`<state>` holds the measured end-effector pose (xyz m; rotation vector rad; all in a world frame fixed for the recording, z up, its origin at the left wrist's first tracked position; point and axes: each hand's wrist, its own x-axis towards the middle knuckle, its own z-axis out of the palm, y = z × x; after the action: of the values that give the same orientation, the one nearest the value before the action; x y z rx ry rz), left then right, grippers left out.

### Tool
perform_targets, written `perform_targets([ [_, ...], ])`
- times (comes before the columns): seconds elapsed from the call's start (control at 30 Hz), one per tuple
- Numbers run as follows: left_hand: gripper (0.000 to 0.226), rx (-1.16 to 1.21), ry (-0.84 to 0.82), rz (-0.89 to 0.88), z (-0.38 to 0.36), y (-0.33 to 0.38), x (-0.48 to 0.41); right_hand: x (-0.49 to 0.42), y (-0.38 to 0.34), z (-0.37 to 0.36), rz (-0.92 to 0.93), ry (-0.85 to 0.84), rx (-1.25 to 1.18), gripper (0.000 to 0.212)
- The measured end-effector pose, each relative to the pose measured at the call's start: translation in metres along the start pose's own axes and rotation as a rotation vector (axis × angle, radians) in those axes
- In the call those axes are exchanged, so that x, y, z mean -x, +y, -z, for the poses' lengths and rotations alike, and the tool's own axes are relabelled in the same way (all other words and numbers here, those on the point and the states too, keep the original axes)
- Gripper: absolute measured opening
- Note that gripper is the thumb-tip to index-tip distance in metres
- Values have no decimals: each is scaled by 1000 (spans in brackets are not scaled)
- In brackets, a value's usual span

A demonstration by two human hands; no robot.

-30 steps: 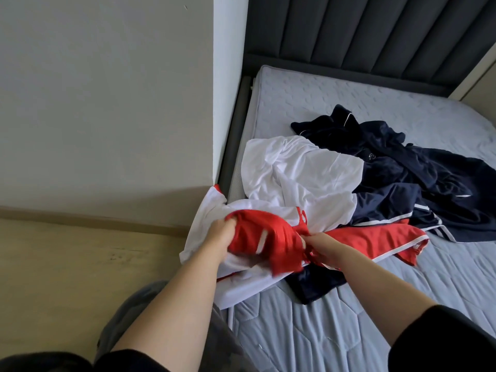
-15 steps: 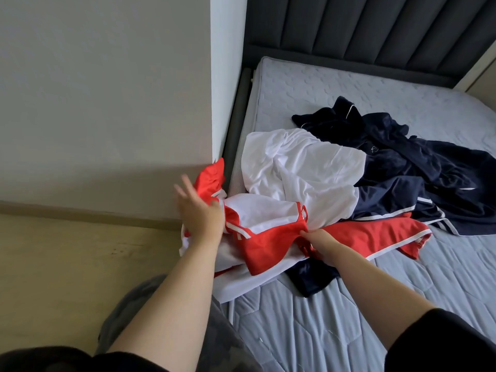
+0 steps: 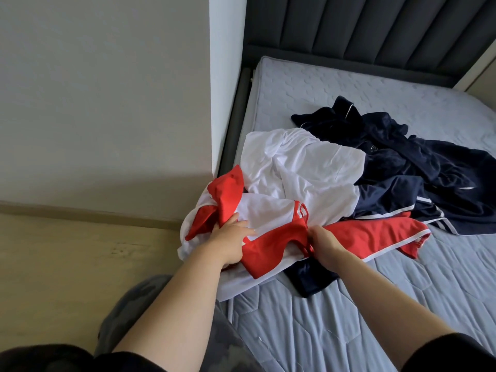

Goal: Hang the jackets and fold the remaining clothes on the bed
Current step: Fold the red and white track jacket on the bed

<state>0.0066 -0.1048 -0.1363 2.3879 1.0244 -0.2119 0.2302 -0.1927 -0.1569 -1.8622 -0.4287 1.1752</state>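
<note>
Both hands reach forward onto a red-and-white garment (image 3: pixel 271 216) bunched at the near left edge of the bed (image 3: pixel 349 318). Left hand (image 3: pixel 230 240) rests on it, fingers fairly straight, thumb against a red fold. Right hand (image 3: pixel 326 244) curls into red fabric beside a thin loop, seemingly pinching it, both forearms outstretched.

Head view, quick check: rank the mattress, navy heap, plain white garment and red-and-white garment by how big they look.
1. mattress
2. navy heap
3. red-and-white garment and plain white garment: similar in spread, and they overlap, so I won't rank them.
</note>
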Motion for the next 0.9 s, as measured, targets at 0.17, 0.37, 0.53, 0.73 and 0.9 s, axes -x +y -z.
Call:
perform_targets([
  [0.17,20,51,399,120,10,3,-4,7,5,0,-5,-116,-155,42],
  [0.37,30,14,865,136,18,1,-3,5,-3,-3,382,244,622,25],
  [0.53,40,371,741,188,21,4,-4,0,-24,-11,736,245,890,58],
  [0.73,40,513,793,208,22,6,-6,3,-45,-22,661,98,711,15],
  [0.9,38,788,733,256,29,18,0,22,-68,-47,314,146,381,53],
])
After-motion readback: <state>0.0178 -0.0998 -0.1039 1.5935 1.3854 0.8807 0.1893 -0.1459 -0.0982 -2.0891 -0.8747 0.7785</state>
